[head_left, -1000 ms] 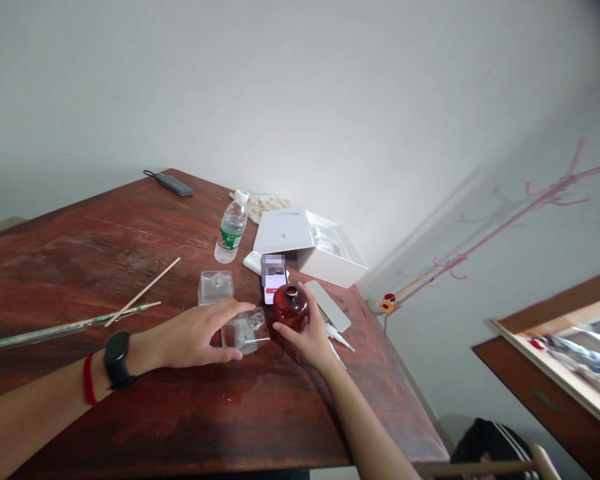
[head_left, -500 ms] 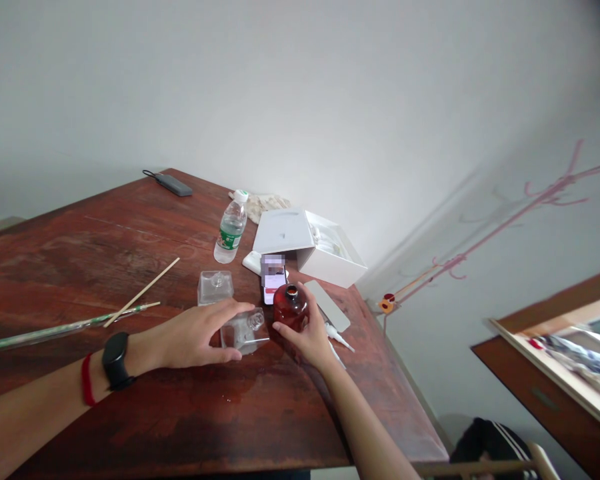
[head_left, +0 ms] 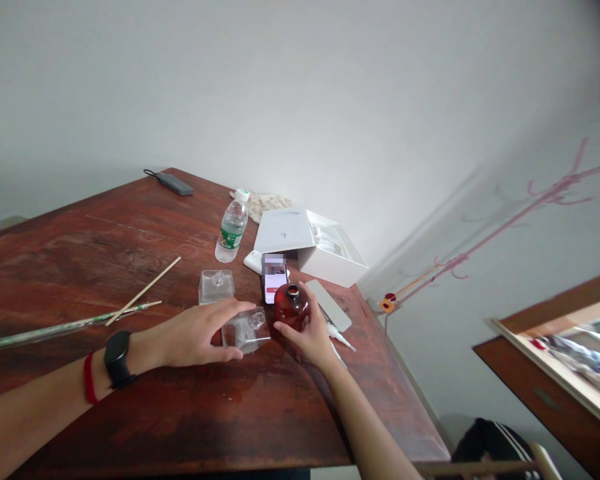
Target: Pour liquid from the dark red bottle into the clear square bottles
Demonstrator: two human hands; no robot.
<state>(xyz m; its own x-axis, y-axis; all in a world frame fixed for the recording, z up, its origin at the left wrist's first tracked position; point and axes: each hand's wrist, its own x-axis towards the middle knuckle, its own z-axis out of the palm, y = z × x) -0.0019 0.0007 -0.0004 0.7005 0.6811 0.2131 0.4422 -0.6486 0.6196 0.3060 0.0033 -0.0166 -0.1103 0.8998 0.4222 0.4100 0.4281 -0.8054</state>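
My right hand (head_left: pixel 309 333) grips a round amber-red glass bottle (head_left: pixel 291 310) with an open neck, thumb in front and fingers round its far side. My left hand (head_left: pixel 210 333) is curved round the left side of a square clear bottle (head_left: pixel 245 335), forefinger along its back and thumb at its front edge. That bottle stands just left of the amber one. Behind my left hand is a second square clear bottle (head_left: pixel 216 287), untouched. A phone (head_left: pixel 275 283) with a lit screen leans behind the amber bottle.
A water bottle (head_left: pixel 232 227) stands behind the clear bottles. White boxes (head_left: pixel 333 263) sit at the back, with a white pipette-like piece (head_left: pixel 341 335) and a pale flat panel (head_left: pixel 330 305) nearby. Left lie a thin stick (head_left: pixel 145 290), a wrapped bundle (head_left: pixel 55 329) and a grey device (head_left: pixel 174 184).
Both hands keep their places on the two bottles. The whole view has shifted very slightly; nothing else visibly moves.
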